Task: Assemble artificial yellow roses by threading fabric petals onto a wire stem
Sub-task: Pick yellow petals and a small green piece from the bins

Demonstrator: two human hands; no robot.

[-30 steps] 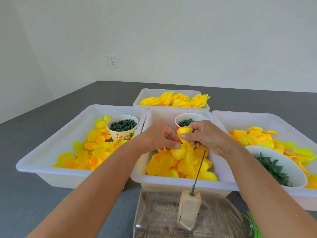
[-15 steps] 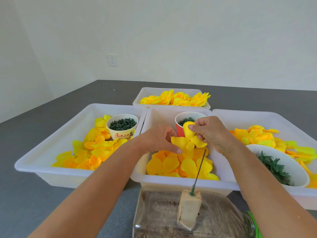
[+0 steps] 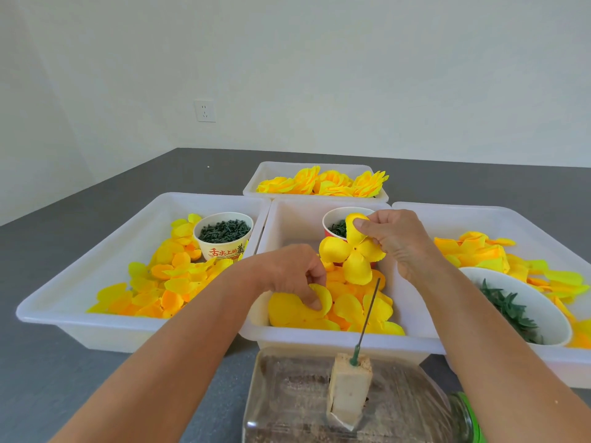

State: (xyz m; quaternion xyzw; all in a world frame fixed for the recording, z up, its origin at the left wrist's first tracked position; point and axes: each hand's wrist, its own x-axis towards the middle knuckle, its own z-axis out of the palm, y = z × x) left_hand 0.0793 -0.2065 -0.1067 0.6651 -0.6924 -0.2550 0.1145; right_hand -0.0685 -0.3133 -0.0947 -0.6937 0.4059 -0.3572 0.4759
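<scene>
My right hand (image 3: 395, 241) pinches the top lobe of a four-lobed yellow fabric petal piece (image 3: 350, 251) and holds it up above the middle white bin (image 3: 287, 219). Lower down, my left hand (image 3: 292, 276) pinches another yellow petal (image 3: 315, 298) on the petal pile in that bin. A thin wire stem (image 3: 367, 318) stands tilted with its green base stuck in a pale block (image 3: 350, 391), below and slightly right of the raised petal piece. The wire's tip is bare.
A left bin (image 3: 105, 238) holds loose petals and a cup of green pieces (image 3: 222, 235). A red cup (image 3: 332, 225) sits behind the raised petal. The right bin (image 3: 524, 225) holds petals and a bowl of green leaves (image 3: 518, 308). Finished roses (image 3: 323, 183) fill the far bin.
My right hand lifted the petal piece up and it unfolded into four spread lobes. My left hand let go of it and dropped to the pile, pinching another petal.
</scene>
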